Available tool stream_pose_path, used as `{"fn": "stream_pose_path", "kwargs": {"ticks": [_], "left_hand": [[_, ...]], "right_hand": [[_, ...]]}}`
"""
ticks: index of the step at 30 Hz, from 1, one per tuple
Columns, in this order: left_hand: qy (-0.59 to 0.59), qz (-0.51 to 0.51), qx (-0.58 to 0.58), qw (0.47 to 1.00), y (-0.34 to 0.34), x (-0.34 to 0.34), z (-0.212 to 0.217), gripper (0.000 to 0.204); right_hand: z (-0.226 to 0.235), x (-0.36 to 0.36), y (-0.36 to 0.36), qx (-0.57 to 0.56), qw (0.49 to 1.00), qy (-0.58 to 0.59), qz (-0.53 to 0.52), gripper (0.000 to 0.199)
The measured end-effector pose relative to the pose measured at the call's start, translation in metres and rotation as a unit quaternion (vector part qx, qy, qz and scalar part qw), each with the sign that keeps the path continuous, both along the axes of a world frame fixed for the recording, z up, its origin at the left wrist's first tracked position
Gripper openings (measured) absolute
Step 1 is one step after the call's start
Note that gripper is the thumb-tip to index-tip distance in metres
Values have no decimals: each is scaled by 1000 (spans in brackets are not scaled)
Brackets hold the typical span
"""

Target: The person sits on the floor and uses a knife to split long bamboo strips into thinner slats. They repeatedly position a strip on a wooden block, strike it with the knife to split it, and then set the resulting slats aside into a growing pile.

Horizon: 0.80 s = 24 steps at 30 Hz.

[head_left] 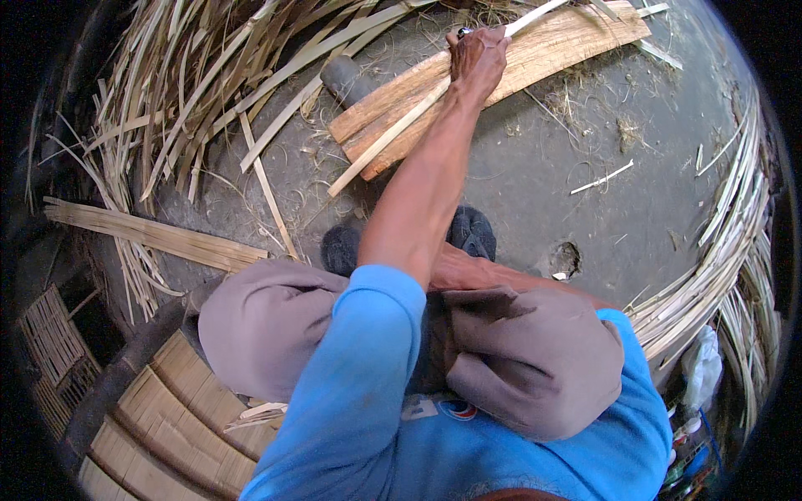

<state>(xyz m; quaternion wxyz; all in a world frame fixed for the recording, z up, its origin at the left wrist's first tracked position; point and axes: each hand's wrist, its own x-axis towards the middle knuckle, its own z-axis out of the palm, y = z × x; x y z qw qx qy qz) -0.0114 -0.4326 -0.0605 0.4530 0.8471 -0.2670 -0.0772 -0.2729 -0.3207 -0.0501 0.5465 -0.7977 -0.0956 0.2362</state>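
Observation:
My left arm reaches forward to a long wooden plank (576,46). My left hand (479,60) is closed with its knuckles up, over a narrow pale strip, likely bamboo (388,138), that lies lengthwise along the plank. A small shiny metal piece (464,32) shows at its fingers; I cannot make out whether it is a ring or a tool. My right forearm (518,280) passes low across my right knee toward the middle. The right hand's fingers are hidden behind my left arm.
A dark round block (347,79) props the plank's near left end. Heaps of split strips lie at the upper left (196,92) and right (718,259). A wider slat (154,234) rests left of my knees. Thin shavings litter the grey floor (535,192); a white plastic bag (702,367) is at right.

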Motion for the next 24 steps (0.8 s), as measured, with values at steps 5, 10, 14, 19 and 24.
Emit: {"fn": "stream_pose_path", "kwargs": {"ticks": [5, 10, 14, 19, 24], "left_hand": [[-21, -26, -15, 999, -7, 3, 2, 25], [-35, 36, -35, 998, 13, 8, -1, 26], [-27, 19, -36, 999, 3, 4, -3, 27], [-48, 25, -42, 998, 0, 2, -5, 28], [-15, -12, 25, 1000, 4, 8, 4, 29]], "right_hand": [[6, 30, -35, -12, 926, 121, -358, 31], [2, 21, -25, -15, 961, -2, -275, 37], [13, 24, -30, 1, 934, 98, -345, 34], [27, 45, -43, 39, 895, 139, -421, 33], [22, 32, -35, 14, 939, 86, -333, 35]]}}
